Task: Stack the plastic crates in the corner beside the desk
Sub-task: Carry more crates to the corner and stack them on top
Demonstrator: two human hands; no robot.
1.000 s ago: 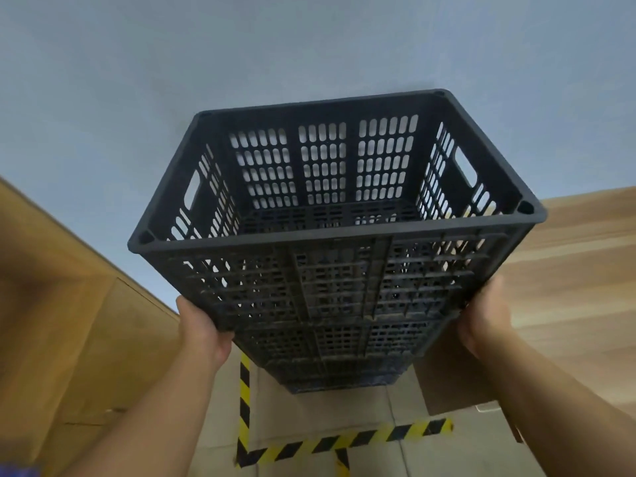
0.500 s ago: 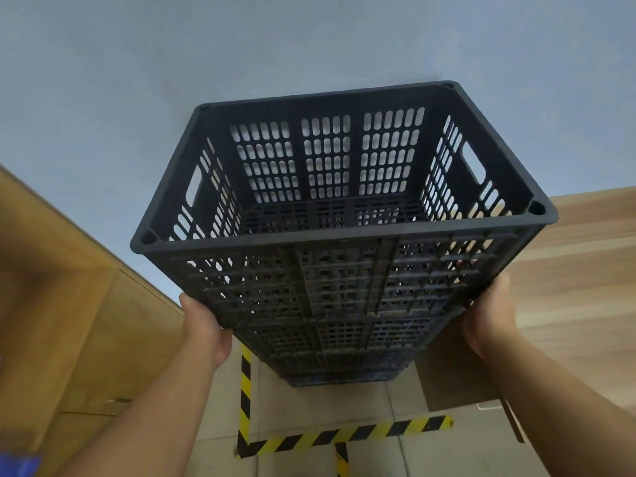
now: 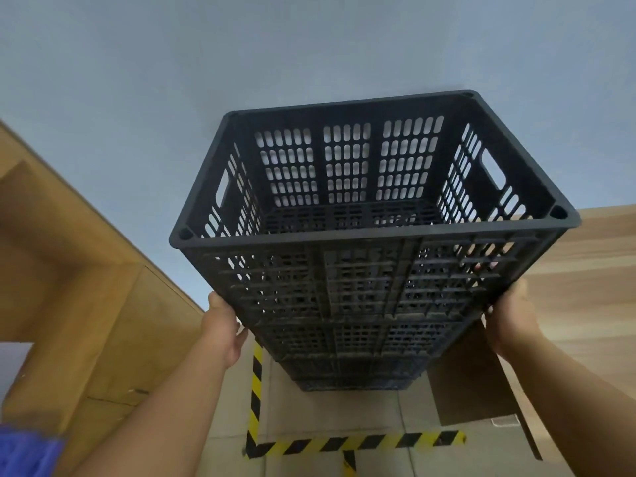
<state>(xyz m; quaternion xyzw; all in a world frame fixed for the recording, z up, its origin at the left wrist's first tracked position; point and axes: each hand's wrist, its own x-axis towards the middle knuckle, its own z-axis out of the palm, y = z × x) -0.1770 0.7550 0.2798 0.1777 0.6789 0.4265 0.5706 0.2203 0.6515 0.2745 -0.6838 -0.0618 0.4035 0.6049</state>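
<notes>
A black slotted plastic crate [image 3: 371, 235] fills the middle of the view, open side up and empty, against the pale blue wall. It sits on top of a stack of like crates [image 3: 358, 366] that reaches down to the tiled floor. My left hand [image 3: 222, 330] grips the top crate's lower left edge. My right hand [image 3: 509, 321] grips its lower right edge. The fingers of both hands are partly hidden behind the crate.
A wooden desk panel [image 3: 568, 287] stands on the right, a wooden cabinet [image 3: 89, 304] on the left. Yellow-and-black tape [image 3: 344, 442] marks a square on the floor around the stack. Something blue [image 3: 27, 452] shows at the bottom left.
The top crate has shifted slightly to the right and a little lower in view, with both hands still on its lower edges.
</notes>
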